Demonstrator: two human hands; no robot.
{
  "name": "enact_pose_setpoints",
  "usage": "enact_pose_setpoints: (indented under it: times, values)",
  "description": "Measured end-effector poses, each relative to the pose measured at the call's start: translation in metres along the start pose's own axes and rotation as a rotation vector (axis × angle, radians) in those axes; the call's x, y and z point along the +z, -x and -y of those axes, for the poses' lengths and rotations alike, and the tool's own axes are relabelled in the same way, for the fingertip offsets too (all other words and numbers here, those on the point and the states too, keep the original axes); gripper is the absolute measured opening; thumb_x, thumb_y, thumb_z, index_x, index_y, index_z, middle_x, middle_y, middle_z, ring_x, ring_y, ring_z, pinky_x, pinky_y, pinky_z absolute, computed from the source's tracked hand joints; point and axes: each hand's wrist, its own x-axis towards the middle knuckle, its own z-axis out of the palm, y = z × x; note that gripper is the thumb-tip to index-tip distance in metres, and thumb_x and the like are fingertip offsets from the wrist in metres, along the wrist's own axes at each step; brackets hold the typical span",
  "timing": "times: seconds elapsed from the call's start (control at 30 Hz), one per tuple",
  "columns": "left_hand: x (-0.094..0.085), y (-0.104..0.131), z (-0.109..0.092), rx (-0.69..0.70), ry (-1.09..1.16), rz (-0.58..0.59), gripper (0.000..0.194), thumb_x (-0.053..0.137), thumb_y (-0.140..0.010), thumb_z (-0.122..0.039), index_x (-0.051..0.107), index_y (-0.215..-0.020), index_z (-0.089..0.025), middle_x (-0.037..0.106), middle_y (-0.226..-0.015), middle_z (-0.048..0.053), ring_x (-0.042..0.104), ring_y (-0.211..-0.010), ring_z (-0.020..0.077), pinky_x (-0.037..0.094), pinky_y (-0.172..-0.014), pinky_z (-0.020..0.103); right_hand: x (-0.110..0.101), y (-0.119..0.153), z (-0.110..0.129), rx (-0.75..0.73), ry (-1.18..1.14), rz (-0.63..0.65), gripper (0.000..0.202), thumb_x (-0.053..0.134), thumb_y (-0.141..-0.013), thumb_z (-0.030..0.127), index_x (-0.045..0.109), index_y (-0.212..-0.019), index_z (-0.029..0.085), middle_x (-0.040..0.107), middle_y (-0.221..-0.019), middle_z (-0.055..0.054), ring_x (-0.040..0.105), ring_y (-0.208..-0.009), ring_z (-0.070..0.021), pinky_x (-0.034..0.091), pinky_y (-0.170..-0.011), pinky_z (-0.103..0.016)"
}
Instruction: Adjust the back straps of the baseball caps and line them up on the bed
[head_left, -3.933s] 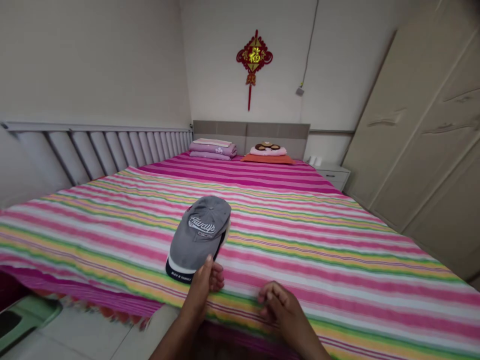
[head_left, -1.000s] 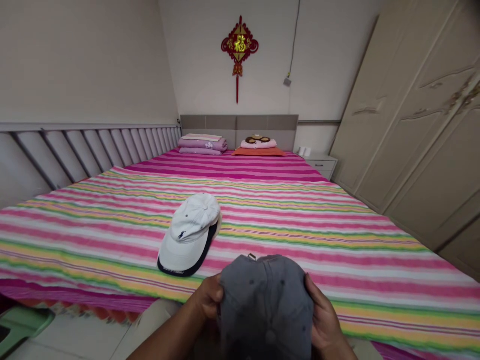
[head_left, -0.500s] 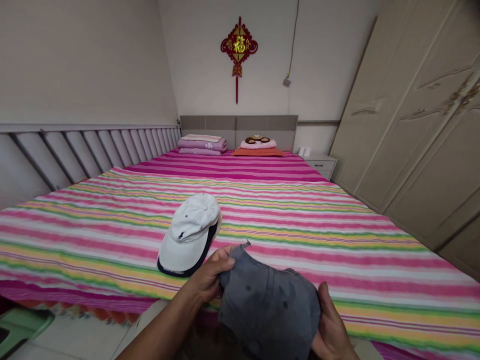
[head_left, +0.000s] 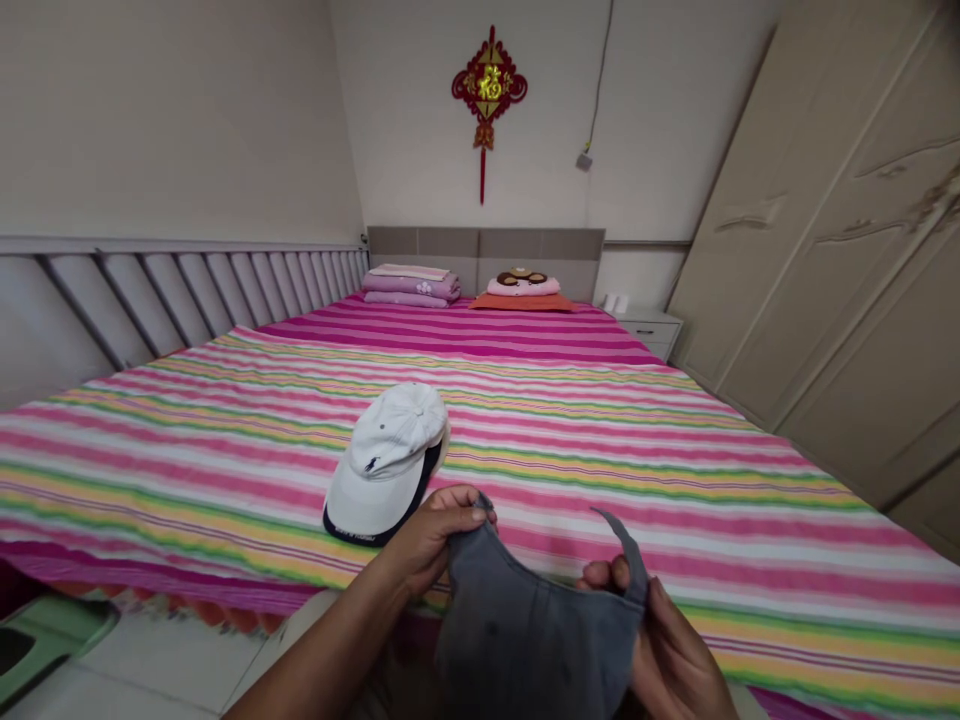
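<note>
A dark grey cap (head_left: 540,630) hangs between my two hands at the near edge of the bed, its back opening facing up. My left hand (head_left: 439,530) pinches the cap's left corner, where a small strap end shows. On the other side, my right hand (head_left: 667,635) grips the right corner, with a loose grey strap (head_left: 627,545) standing up beside the thumb. The cap's lower part runs out of view. A white cap (head_left: 394,445) with a navy-edged brim lies on the striped bedspread (head_left: 600,420), just beyond my left hand.
Folded purple bedding (head_left: 412,287) and a pink pillow on an orange cloth (head_left: 523,301) lie by the headboard (head_left: 540,255). A metal railing (head_left: 225,290) runs along the left. A wardrobe (head_left: 817,240) and a nightstand (head_left: 652,330) stand right. A green stool (head_left: 60,635) is lower left.
My right hand has moved up to the cap's back corner and the loose strap now stands up there. The cap has turned, its opening spread wider. The view has shifted slightly.
</note>
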Motion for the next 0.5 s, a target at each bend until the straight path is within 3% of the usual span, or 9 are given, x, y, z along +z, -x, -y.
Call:
enact_pose_setpoints:
  times: [0.2, 0.5]
  values:
    - [-0.005, 0.005, -0.002, 0.004, -0.100, 0.043, 0.019, 0.068, -0.064, -0.026, 0.066, -0.074, -0.010, 0.056, -0.056, 0.002, 0.045, -0.045, 0.0057, 0.031, -0.045, 0.017, 0.020, 0.005, 0.004, -0.063, 0.089, 0.066, 0.015, 0.068, -0.066, 0.032, 0.062, -0.077, 0.024, 0.057, -0.056, 0.000, 0.059, -0.067, -0.0173, 0.047, -0.064, -0.029]
    - [0.002, 0.009, -0.018, 0.014, -0.134, 0.133, 0.019, 0.069, -0.065, -0.029, 0.066, -0.070, -0.011, 0.062, -0.065, 0.004, 0.050, -0.053, 0.0067, 0.034, -0.048, 0.016, 0.042, -0.004, 0.015, -0.138, 0.235, 0.281, 0.016, 0.053, -0.080, 0.033, 0.061, -0.079, 0.019, 0.051, -0.048, 0.003, 0.050, -0.042, -0.0095, 0.043, -0.051, -0.025]
